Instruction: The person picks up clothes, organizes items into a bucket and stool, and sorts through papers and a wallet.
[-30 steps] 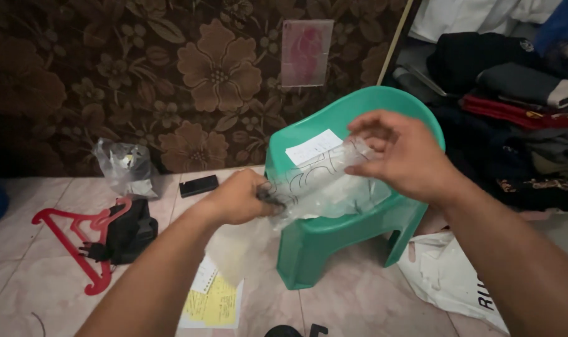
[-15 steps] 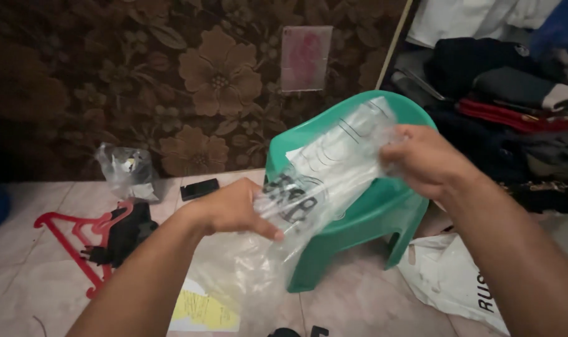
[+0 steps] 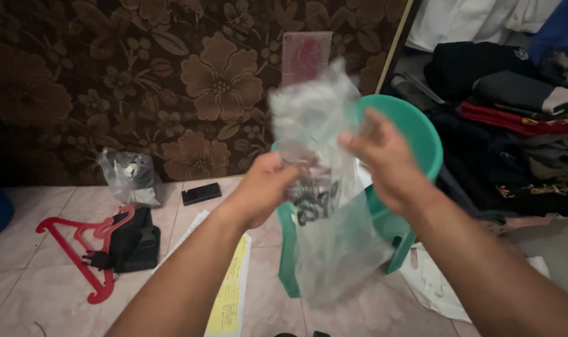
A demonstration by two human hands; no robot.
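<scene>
Presently, a clear, crinkled plastic bag with dark print (image 3: 324,206) is held upright in the air in front of a green plastic stool (image 3: 415,134). Its left edge is pinched by the left hand (image 3: 265,187), fingers closed on the film. The right hand (image 3: 384,162) is set against the bag's right side with fingers partly spread; whether it is actually gripping cannot be told, as the bag's top is blurred. On the tiled floor (image 3: 34,262), a red plastic hanger (image 3: 78,249), a black pouch (image 3: 134,240) and yellow-and-white paper slips (image 3: 231,293) are seen.
</scene>
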